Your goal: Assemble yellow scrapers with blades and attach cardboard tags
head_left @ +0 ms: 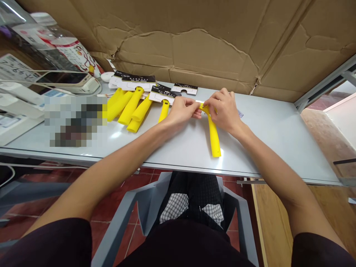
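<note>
A yellow handle [213, 137], wide and hollow-looking at its near end, lies on the table pointing toward me. My right hand [224, 110] is closed on its narrow top with bent fingers. From the other side my left hand [183, 110] pinches the same top end, thumb against forefinger. Small bits by the fingertips are too tiny to make out. Beside my left wrist rests another yellow handle [164, 110], with a black and white card [161, 94] on its top. Several carded yellow handles [132, 107] are piled farther left.
A loose black and white card [185, 88] lies at the back, near the cardboard wall [211, 55]. Bottles [71, 48], a phone [62, 78] and white boxes [16, 111] crowd the left end of the table [178, 152]. Part of the left side is blurred out.
</note>
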Demonstrator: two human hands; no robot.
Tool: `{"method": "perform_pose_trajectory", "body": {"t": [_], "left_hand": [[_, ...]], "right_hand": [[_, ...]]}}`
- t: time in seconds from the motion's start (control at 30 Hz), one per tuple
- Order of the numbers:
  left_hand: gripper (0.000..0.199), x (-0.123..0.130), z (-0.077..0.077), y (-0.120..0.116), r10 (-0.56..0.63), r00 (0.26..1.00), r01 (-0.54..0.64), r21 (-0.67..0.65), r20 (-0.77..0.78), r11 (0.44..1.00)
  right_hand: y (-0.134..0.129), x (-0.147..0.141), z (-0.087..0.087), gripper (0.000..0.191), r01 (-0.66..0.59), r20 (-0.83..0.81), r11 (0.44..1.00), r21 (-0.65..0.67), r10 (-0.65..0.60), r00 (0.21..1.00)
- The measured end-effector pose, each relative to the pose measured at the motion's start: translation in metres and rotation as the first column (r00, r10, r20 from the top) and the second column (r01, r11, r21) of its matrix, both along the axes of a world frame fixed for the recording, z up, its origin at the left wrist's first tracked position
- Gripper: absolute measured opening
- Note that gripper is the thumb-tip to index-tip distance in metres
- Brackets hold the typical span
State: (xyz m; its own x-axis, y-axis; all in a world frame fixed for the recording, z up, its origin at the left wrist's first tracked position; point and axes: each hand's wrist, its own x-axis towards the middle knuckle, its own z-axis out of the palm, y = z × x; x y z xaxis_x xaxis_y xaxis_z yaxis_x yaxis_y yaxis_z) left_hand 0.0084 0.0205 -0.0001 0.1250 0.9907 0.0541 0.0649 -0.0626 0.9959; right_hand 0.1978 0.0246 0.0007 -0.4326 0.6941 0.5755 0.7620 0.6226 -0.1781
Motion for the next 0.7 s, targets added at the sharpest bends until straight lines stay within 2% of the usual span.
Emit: {"method": "perform_pose_trajectory", "body": {"t": [0.23, 0.5, 0.7], "left_hand": [[0.017, 0.0008, 0.0012, -0.0006, 0.004, 1.0, -0.004, -0.007, 0.005, 1.0], [0.014, 0.0008, 0.0005, 0.0004, 0.006, 1.0, -0.006, -0.021, 0.012, 1.0], [0.015, 0.0005, -0.001, 0.0007, 0.003, 1.0, -0.002, -0.01, 0.016, 1.0]], "right_hand": [[0.0003, 0.0007, -0.0012, 0.035, -0.029, 0.021, 1.0, 0.008, 0.029, 0.999], [0.0003, 0.0066, 0.0039, 0.033, -0.004, -0.008, 1.0, -0.001, 0.004, 1.0], [-0.0033, 0.0049, 0.0049, 0.031, -0.063, 0.042, 0.997, -0.055, 0.065, 0.997]]}}
